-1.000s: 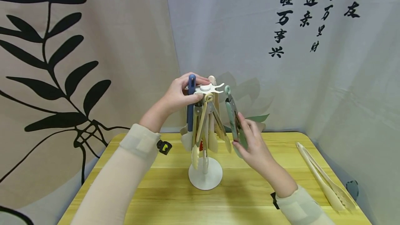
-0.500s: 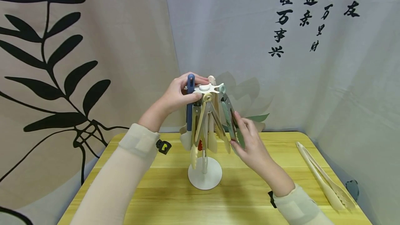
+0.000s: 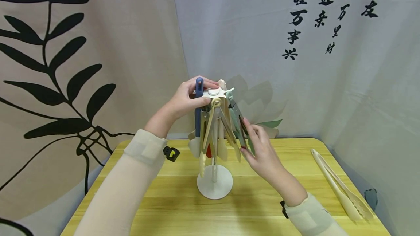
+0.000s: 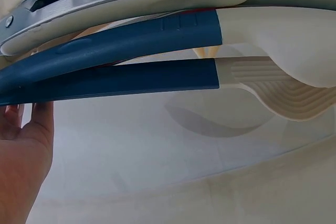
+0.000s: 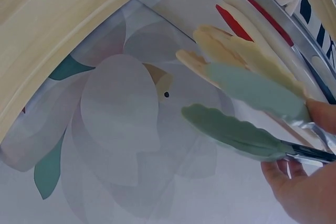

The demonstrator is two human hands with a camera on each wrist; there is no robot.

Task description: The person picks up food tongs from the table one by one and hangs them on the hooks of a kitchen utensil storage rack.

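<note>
A white rotating utensil rack (image 3: 214,92) stands on a round base (image 3: 214,188), hung with several kitchen tongs. My left hand (image 3: 183,99) grips its hooked top, thumb in front and fingers behind. Beside that hand hang blue-handled tongs (image 3: 198,115), whose white heads appear in the left wrist view. My right hand (image 3: 264,154) pinches green tongs (image 3: 236,119) low down, near their heads. The tongs' ring end is at a right-hand hook; whether it bears on the hook I cannot tell. In the right wrist view the green heads (image 5: 233,132) stand apart.
Cream tongs (image 3: 341,188) lie at the right of the wooden table (image 3: 170,199). Yellow tongs (image 3: 213,119) hang at the rack's front. A curtain with printed leaves and writing closes off the back.
My right hand has brought the green tongs leftward, from beside the rack to its right-hand hook. My left hand keeps its grip on the rack's top.
</note>
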